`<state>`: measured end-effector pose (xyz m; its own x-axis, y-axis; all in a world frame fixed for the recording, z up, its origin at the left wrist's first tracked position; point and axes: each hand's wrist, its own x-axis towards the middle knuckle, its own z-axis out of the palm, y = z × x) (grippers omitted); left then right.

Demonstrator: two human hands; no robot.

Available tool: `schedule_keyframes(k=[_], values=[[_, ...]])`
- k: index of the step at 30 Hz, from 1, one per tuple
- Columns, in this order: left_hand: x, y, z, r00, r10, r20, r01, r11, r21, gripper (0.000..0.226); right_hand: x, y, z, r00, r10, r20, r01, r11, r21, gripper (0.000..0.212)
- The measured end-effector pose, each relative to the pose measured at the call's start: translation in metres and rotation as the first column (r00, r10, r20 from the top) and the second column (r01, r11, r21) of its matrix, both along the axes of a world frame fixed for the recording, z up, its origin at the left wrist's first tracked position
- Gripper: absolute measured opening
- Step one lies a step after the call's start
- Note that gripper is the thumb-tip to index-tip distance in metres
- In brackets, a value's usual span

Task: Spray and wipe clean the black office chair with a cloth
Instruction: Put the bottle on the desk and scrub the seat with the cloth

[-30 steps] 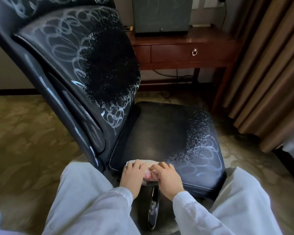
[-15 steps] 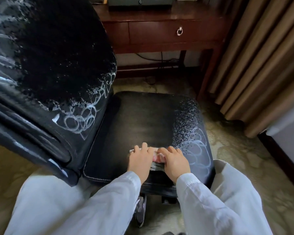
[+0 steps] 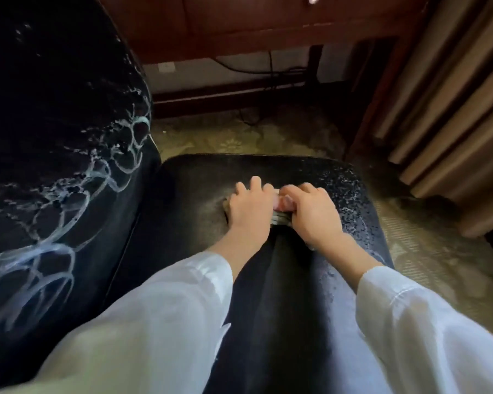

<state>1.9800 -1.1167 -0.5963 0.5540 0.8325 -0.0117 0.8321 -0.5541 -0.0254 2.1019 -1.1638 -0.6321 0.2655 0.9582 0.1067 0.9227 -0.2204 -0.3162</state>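
- Hands on cloth [image 3: 281,218]: your left hand [image 3: 249,211] presses with spread fingers, your right hand [image 3: 315,216] curls over it.
- Cloth lies mid-seat on the black chair [image 3: 194,200]; white streaks [image 3: 54,251] mark its backrest [image 3: 54,95].

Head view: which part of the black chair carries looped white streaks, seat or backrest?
The backrest, on the left: looped white streaks cross its lower half. The seat has only fine white speckles along its right side.
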Motion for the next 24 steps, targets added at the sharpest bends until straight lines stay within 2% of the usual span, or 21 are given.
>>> schedule_keyframes(k=[4, 7, 10, 13, 19, 24], values=[[0.040, 0.064, -0.011, 0.999, 0.020, 0.034, -0.022, 0.997, 0.069, 0.039, 0.036, 0.061, -0.001, 0.998, -0.036, 0.048, 0.032, 0.996, 0.088, 0.050], [0.061, 0.098, -0.017, 0.998, 0.019, 0.060, -0.025, 0.994, 0.103, 0.047, 0.058, 0.095, 0.004, 0.996, -0.055, 0.065, 0.047, 0.992, 0.116, 0.048], [0.073, 0.115, -0.018, 0.998, -0.001, 0.064, -0.006, 0.994, 0.107, 0.058, 0.070, 0.112, 0.006, 0.997, -0.050, 0.061, 0.042, 0.992, 0.121, 0.047], [0.080, 0.119, -0.020, 0.999, 0.000, 0.054, -0.007, 0.993, 0.121, 0.052, 0.076, 0.110, 0.005, 0.997, -0.059, 0.049, 0.054, 0.992, 0.112, 0.046], [0.062, 0.094, -0.001, 0.997, -0.050, 0.053, 0.050, 0.999, 0.002, 0.036, 0.065, 0.073, 0.015, 0.998, -0.038, -0.052, 0.037, 0.999, -0.016, 0.051], [0.016, 0.040, 0.014, 0.991, -0.136, -0.012, 0.133, 0.981, -0.143, 0.035, 0.020, 0.006, 0.008, 0.997, 0.003, -0.080, -0.003, 1.000, -0.005, 0.046]])
